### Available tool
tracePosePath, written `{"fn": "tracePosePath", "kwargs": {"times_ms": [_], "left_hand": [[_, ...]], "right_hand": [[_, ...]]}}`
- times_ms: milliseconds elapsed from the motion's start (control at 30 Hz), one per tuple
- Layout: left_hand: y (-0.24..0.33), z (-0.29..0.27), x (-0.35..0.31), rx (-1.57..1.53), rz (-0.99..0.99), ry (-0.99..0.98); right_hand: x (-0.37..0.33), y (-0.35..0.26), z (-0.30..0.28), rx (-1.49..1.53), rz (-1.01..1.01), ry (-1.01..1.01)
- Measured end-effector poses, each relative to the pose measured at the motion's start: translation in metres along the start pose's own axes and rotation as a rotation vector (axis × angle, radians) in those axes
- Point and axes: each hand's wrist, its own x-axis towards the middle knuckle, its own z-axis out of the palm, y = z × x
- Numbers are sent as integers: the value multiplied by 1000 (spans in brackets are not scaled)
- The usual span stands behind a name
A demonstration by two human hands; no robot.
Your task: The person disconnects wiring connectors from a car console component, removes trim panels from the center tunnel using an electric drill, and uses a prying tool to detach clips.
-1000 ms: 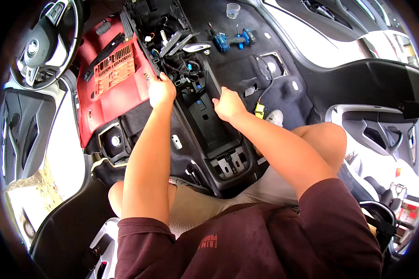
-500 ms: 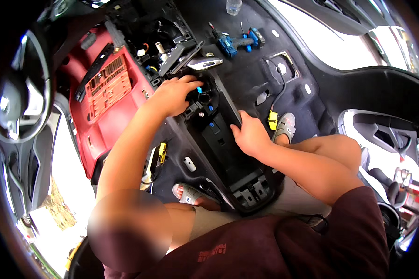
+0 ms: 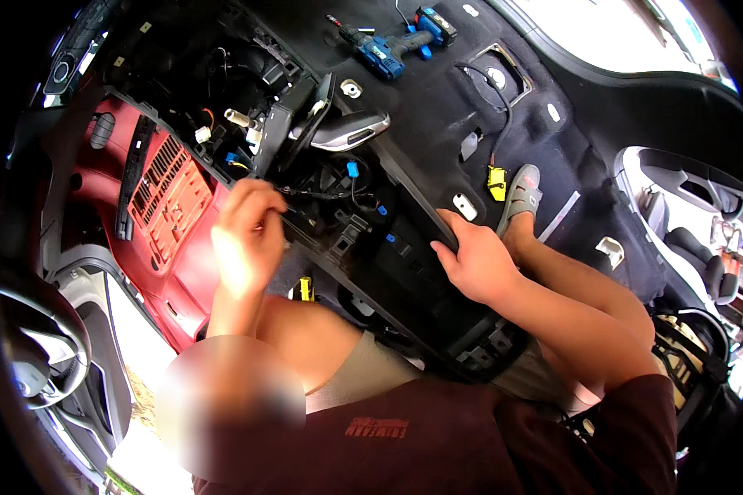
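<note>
A long black centre console lies between my knees, its inner tray facing up. My right hand is closed on its right side wall, thumb inside and fingers over the outer edge. Raised over the console's left edge is my left hand, its fingers curled in; whatever they may hold is hidden. Wiring with a blue connector shows in the opening at the console's front. Just ahead sits a lever with silver trim, beside tilted black panels.
A blue cordless drill lies on the dark floor to the right. At left, a red seat carries an orange tool-case insert. A yellow connector on a cable lies by my right foot, another yellow connector near my left knee.
My left hand has come out of the console's front opening and moved back to the left, fingers curling. My right hand keeps its hold on the side wall. The view has shifted.
</note>
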Motion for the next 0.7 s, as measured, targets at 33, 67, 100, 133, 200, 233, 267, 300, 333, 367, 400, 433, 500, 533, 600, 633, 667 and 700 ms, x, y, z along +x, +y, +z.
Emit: {"fn": "tracePosePath", "kwargs": {"times_ms": [33, 67, 100, 133, 200, 233, 267, 300, 333, 367, 400, 433, 500, 533, 600, 633, 667, 700], "left_hand": [[-6, -8, -3, -90, -29, 76], [-9, -14, -3, -111, -23, 142], [-15, -20, -5, -112, -71, 141], [-12, -22, -5, -43, -19, 100], [0, -19, -4, 92, 52, -55], [12, -13, 1, 152, 107, -118], [20, -4, 4, 144, 125, -161], [26, 5, 5, 134, 145, -204], [28, 13, 4, 162, 101, -272], [29, 21, 4, 190, 58, -341], [31, 24, 6, 240, 86, -352], [31, 27, 10, 233, 76, -393], [30, 29, 20, 220, 56, -475], [26, 31, 22, 150, 101, -409], [25, 32, 26, 103, 37, -430], [25, 34, 28, 79, 6, -440], [23, 37, 29, 76, 4, -405], [24, 41, 28, 51, -17, -362]], "right_hand": [[0, 0, 1, 7, -9, 8], [0, 0, 0, 14, -18, 15], [0, -1, 1, 19, -28, 21], [0, -2, 0, 18, -31, 29], [-1, 1, 0, 22, -24, 26], [-3, 1, -2, 22, -17, 33], [-2, 1, 0, 17, -22, 27], [-2, 0, 1, 11, -24, 22], [0, 0, 2, 5, -28, 20], [1, 0, 2, 5, -29, 19], [2, -1, 2, 6, -29, 17], [0, 0, 3, 7, -18, 15], [-1, 2, 4, -15, -19, 36], [0, 3, 4, -25, -21, 47], [-1, 2, 2, -24, 12, 31], [-2, 1, 3, -24, 30, 24], [-2, 2, 3, -28, 29, 32], [-3, 2, 4, -32, 28, 40]]}}
